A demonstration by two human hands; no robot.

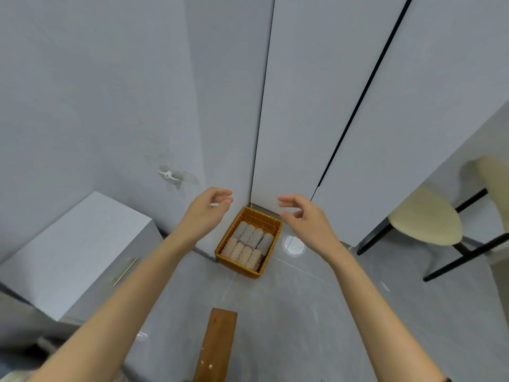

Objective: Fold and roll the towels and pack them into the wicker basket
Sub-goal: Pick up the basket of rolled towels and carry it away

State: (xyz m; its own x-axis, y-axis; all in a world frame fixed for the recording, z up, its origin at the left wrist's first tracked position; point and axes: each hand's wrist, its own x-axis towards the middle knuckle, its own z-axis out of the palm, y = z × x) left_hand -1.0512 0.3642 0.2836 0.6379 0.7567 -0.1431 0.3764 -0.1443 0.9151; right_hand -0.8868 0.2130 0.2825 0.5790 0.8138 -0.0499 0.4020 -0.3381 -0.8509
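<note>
One wicker basket (pixel 239 267); four grey towel rolls (pixel 252 235); four beige towel rolls (pixel 242 252).

On my feed the left forearm (pixel 132 293) and right forearm (pixel 371 293) are bare, as are the left hand (pixel 205 209) and right hand (pixel 305 216). A dark sliver (pixel 447 379), sleeve or strap I cannot tell, edges the right arm lowest down.

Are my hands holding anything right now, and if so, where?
Nothing is held. The left hand and right hand hover empty, fingers loosely curled, above the wicker basket of rolled towels.
</note>
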